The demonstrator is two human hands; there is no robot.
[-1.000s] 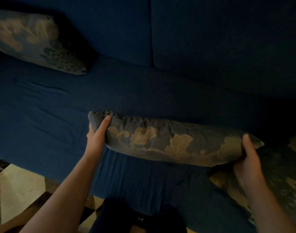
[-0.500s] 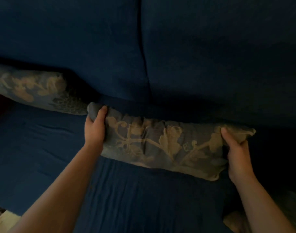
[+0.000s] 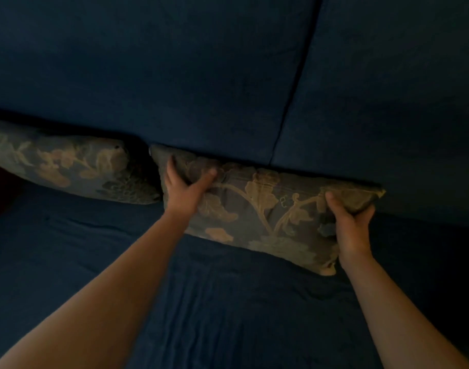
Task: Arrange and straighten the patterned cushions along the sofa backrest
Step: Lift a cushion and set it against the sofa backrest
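A grey cushion with a tan floral pattern [image 3: 265, 209] leans against the dark blue sofa backrest [image 3: 174, 75], its lower edge on the seat. My left hand [image 3: 186, 189] grips its upper left end, thumb spread across the front. My right hand [image 3: 351, 222] grips its right end, thumb on the front and fingers behind the corner. A second patterned cushion [image 3: 65, 165] rests against the backrest just to the left, its right corner close to the held cushion.
The blue sofa seat [image 3: 228, 302] spreads below the cushions, its cover slightly wrinkled. A vertical seam [image 3: 294, 89] splits the backrest into two panels. The scene is dim.
Both hands have carried the cushion up from the seat front and back against the backrest, beside the left cushion. My left thumb has spread across its front. The view has moved closer.
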